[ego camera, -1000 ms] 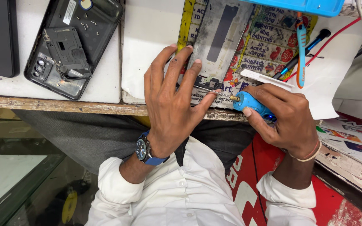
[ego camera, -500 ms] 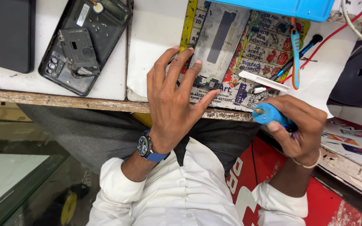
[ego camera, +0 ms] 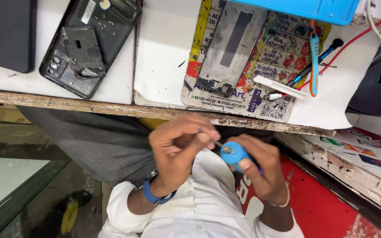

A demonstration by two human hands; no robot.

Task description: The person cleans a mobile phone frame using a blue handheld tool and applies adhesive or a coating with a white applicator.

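Observation:
My right hand (ego camera: 261, 169) grips a blue-handled screwdriver (ego camera: 233, 153) in front of my chest, below the table edge. My left hand (ego camera: 179, 147) pinches the thin metal bit (ego camera: 217, 143) at the screwdriver's tip with fingers and thumb. A grey phone frame (ego camera: 232, 46) lies on a printed mat (ego camera: 278, 57) on the table above both hands, untouched. An opened black phone body (ego camera: 89, 44) with a loose inner plate lies to the upper left.
A dark tablet-like slab (ego camera: 5, 33) sits at the far left. A blue tray (ego camera: 313, 9) is at the top edge. Tweezers with an orange-blue grip (ego camera: 314, 61), a white plastic strip (ego camera: 280, 87), a black probe with red wire (ego camera: 327, 50) lie right of the frame. The worn wooden table edge (ego camera: 111, 108) runs across.
Both hands left the phone frame and dropped below the table edge. My left hand, earlier flat on the frame, now pinches the screwdriver's bit.

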